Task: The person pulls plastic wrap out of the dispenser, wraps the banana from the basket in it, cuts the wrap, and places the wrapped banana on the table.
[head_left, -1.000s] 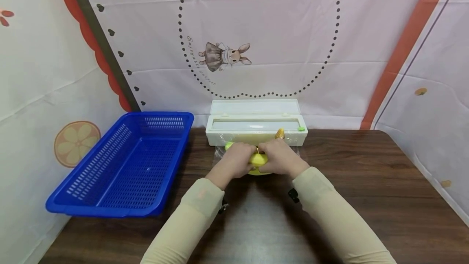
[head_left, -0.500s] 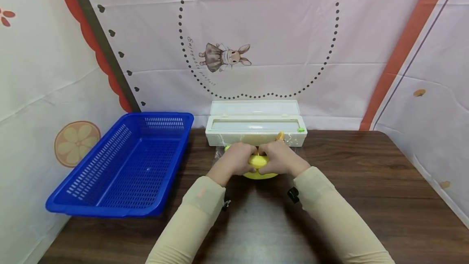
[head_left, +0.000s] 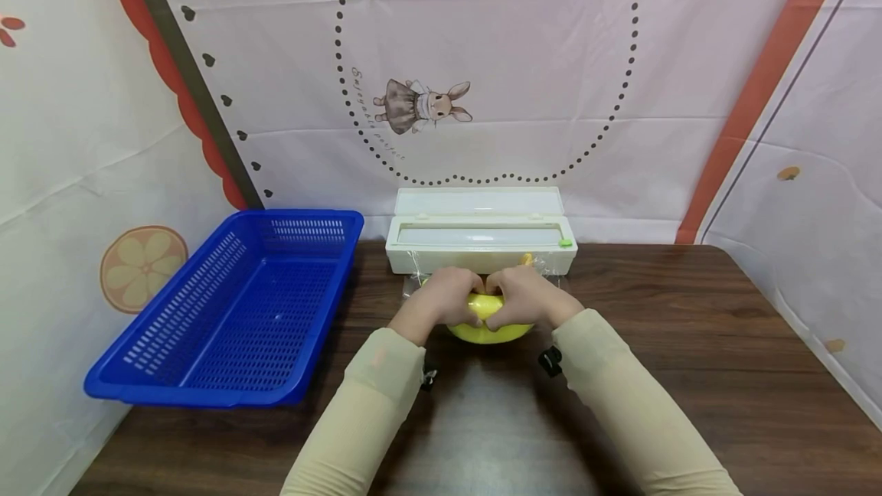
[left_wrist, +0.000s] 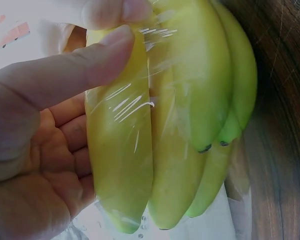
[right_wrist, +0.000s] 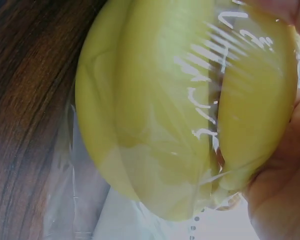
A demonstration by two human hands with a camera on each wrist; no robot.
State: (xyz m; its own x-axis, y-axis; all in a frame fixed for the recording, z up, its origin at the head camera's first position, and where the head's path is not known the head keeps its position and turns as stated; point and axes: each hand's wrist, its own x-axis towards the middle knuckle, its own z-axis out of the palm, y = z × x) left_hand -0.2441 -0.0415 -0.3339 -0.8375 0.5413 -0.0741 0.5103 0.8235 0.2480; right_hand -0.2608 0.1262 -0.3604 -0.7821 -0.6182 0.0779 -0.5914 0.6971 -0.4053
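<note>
A bunch of yellow bananas (head_left: 491,333) with greenish tips lies between both hands in front of a white cling film dispenser (head_left: 475,261). Clear cling film (left_wrist: 127,107) is stretched over the fruit, wrinkled and shiny in both wrist views. My left hand (head_left: 448,298) grips the bunch from the left, thumb on the wrapped outer banana and fingers behind it. From the right, my right hand (head_left: 525,297) holds the other end, its fingers mostly out of the right wrist view. The two hands nearly meet at the top. Film also spreads on the table between bunch and dispenser.
The dispenser's lid (head_left: 478,200) stands raised, and a green slider (head_left: 565,243) sits at its right end. To the left is a blue plastic basket (head_left: 193,396). A printed cloth (head_left: 537,98) hangs behind the dark wooden table (head_left: 661,343).
The bunch has turned toward me under the hands, so more yellow shows below them. Its stem end at the right has sunk lower. Both hands stay at nearly the same spot.
</note>
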